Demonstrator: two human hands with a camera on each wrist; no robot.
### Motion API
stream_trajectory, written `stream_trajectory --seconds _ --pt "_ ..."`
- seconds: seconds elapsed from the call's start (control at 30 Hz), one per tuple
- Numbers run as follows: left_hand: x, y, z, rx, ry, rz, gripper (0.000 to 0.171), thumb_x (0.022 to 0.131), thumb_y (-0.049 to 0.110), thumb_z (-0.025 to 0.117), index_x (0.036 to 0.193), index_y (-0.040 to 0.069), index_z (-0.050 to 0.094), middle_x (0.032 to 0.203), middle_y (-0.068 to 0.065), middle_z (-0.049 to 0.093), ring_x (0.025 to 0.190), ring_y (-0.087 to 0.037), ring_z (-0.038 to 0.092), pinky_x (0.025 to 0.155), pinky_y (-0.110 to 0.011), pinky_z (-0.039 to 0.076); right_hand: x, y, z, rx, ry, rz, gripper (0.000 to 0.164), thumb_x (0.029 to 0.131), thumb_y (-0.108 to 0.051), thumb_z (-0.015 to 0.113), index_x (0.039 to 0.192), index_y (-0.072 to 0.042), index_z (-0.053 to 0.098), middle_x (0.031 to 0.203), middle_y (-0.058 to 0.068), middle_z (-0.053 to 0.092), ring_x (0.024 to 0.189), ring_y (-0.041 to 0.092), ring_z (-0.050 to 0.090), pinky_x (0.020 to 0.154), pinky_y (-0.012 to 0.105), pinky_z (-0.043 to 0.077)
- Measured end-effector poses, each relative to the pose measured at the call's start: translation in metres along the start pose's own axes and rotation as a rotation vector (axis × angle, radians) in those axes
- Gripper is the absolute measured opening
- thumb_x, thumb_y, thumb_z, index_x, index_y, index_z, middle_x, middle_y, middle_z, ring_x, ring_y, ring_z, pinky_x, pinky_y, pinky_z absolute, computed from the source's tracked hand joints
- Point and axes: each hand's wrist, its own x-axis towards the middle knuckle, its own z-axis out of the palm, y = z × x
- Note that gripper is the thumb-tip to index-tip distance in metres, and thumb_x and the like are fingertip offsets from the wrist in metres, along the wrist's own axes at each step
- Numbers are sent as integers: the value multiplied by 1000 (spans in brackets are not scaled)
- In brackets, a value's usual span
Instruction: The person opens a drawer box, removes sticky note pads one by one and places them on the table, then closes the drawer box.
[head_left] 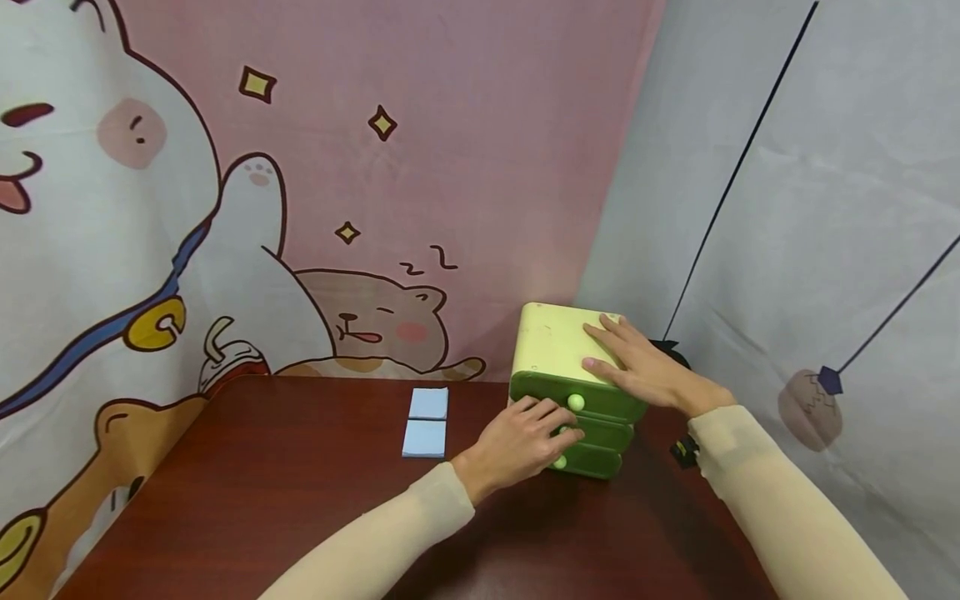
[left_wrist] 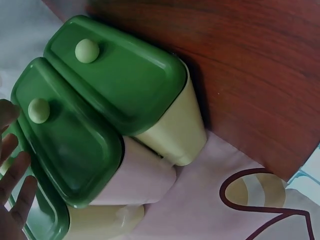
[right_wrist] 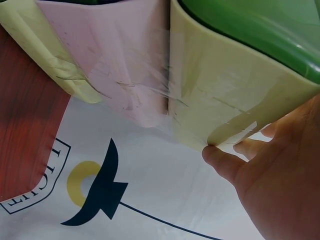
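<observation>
A small cabinet with three green drawers (head_left: 536, 386) stands at the right of the table; its top (head_left: 558, 333) is pale yellow, and each drawer has a round light-green knob (left_wrist: 87, 50). My right hand (head_left: 637, 362) rests on the cabinet's top with fingers spread. In the right wrist view its thumb (right_wrist: 222, 161) lies against the yellow upper casing (right_wrist: 215, 90). In front of the drawers is my left hand (head_left: 521, 442), fingers loosely bent near the middle knob. The left wrist view shows its fingers (left_wrist: 17, 175) spread apart, pinching no knob. All drawers look closed.
Two light-blue pads (head_left: 425, 437) lie on the dark red-brown table (head_left: 300, 475), left of the cabinet. A cartoon-printed cloth (head_left: 487, 167) hangs behind, and a grey-white cloth (head_left: 847, 208) on the right. Clear tape (right_wrist: 135, 85) runs across the cabinet's side.
</observation>
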Motion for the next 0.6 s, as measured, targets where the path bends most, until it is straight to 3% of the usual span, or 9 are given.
stream_trajectory --seconds 0.6 --pt "4 9 9 52 -122 16 29 106 40 80 135 37 81 132 16 75 117 -6 71 96 -20 59 0 -1 -2 -2 -2 -1 84 119 -67 50 187 -22 29 196 23 11 181 58 0 138 87 11"
